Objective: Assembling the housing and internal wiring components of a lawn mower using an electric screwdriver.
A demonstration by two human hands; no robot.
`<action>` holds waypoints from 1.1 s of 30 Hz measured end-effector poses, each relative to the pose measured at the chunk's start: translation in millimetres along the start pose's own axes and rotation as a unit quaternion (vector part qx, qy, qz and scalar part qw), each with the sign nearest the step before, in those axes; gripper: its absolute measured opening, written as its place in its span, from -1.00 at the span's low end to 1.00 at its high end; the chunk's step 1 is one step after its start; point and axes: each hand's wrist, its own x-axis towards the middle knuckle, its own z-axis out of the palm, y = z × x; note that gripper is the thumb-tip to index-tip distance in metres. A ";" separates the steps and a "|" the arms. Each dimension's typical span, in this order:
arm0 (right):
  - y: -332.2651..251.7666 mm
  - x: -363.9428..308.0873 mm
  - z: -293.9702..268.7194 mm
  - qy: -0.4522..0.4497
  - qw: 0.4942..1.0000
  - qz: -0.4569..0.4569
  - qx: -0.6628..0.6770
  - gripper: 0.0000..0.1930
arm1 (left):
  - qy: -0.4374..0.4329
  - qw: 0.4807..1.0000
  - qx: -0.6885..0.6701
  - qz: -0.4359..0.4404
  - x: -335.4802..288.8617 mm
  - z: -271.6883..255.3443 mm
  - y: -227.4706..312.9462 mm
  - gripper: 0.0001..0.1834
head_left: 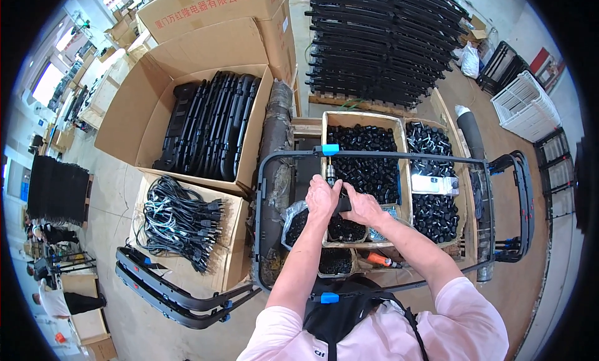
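Observation:
Both hands are closed around a black power drill (331,172). My left hand (322,197) wraps its front, just behind the metal chuck, and my right hand (364,206) grips it from the right side. The drill points away from me, its thin bit reaching the far bar by a blue clip (330,149); whether the tip touches is too small to tell. A large black rectangular frame (430,156) with rounded corners lies across the bench, surrounding my forearms. Another blue clip (329,297) sits on its near bar, against my body.
Below the frame are cartons of black knobs (365,143) and bolts with black heads (430,214). An orange-handled tool (378,259) lies nearby. At left stand coiled power cords (181,217) and an open carton (134,111) of black parts. Stacked black frames (380,43) rise behind.

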 end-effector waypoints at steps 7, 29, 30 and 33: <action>1.0 5.0 -3.9 -0.006 1.000 0.014 0.005 0.01 | -0.024 0.999 -0.022 -0.018 7.8 -1.0 0.5 -0.28; -11.8 -4.7 1.2 -0.005 1.000 -0.020 0.013 -0.40 | -0.063 0.997 -0.021 -0.036 7.0 -9.8 -5.5 -0.20; -12.1 -5.1 1.7 -0.008 1.000 -0.019 0.014 -0.40 | -0.063 0.997 -0.021 -0.032 6.2 -10.7 -6.4 -0.20; -9.9 -7.7 4.4 -0.011 1.000 -0.021 0.013 -0.39 | -0.067 0.997 -0.020 -0.027 3.2 -12.4 -5.9 -0.19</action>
